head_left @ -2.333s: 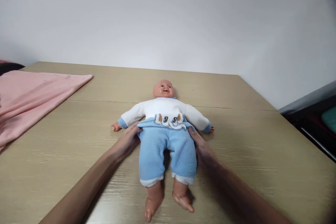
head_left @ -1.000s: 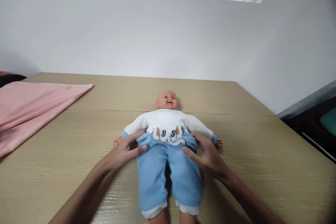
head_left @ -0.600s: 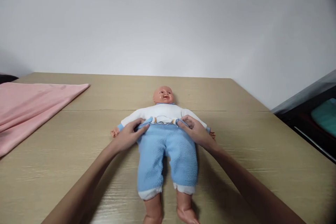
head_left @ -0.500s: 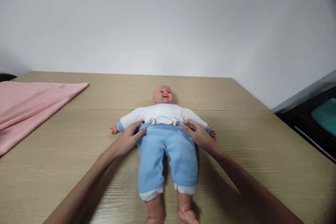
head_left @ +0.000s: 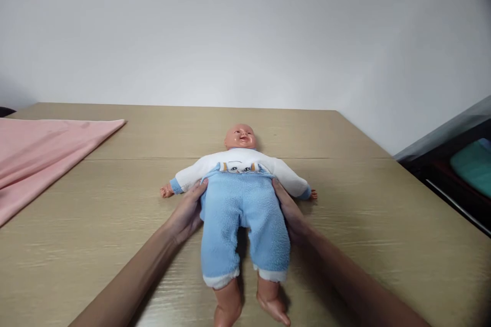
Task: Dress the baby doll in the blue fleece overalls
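Observation:
A baby doll lies on its back on the wooden table, feet towards me. It wears a white long-sleeved top with blue cuffs and light blue fleece pants with white hems. A printed animal face shows just above the waistband. My left hand is closed around the left side of the pants at the hip, thumb on the edge near the waistband. On the opposite side my right hand grips the pants the same way. The other fingers of both hands are mostly hidden behind the doll.
A pink cloth lies at the table's left edge. Behind the wooden table rises a pale wall. At the right, beyond the table edge, a dark frame holds something teal.
Both hands have moved from the front of the waistband down and around to the sides of the pants. The waistband sits higher and straighter on the doll, covering more of the top.

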`<control>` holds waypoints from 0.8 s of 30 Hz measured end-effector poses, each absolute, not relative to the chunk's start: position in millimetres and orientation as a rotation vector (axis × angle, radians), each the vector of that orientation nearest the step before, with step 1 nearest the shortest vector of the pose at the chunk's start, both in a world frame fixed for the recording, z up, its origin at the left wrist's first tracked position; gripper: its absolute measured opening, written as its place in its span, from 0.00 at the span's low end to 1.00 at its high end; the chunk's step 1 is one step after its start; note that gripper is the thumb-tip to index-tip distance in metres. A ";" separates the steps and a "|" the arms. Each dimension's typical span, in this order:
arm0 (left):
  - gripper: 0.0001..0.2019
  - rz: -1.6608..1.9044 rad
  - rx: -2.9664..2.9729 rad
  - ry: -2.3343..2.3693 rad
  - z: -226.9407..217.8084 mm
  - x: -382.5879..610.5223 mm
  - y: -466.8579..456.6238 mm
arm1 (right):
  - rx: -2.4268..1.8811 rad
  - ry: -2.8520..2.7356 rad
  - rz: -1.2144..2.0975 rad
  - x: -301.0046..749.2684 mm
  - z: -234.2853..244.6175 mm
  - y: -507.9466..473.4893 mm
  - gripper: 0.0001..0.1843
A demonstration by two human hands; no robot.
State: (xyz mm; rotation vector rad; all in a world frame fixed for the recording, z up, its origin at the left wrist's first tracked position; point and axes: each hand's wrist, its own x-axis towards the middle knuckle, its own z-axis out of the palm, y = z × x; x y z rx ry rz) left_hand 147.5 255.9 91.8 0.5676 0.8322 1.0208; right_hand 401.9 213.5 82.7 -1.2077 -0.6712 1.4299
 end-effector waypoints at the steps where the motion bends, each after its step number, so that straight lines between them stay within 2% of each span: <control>1: 0.24 1.027 0.601 0.844 91.3 146.8 258.0 | -1.209 -0.695 1.427 404.1 83.0 216.9 0.35; 11: 0.17 0.846 0.907 0.767 89.7 115.5 280.5 | -1.213 -1.043 1.313 453.6 84.4 243.6 0.25; 15: 0.16 0.831 0.988 0.761 89.1 116.2 279.8 | -1.230 -1.247 1.225 451.3 109.8 243.0 0.21; 19: 0.17 0.846 1.011 0.734 87.4 120.7 280.3 | -1.275 -1.635 0.936 432.1 139.4 249.6 0.17; 24: 0.18 0.886 0.979 0.670 88.5 120.9 282.5 | -1.180 -1.416 1.238 420.5 146.9 276.8 0.19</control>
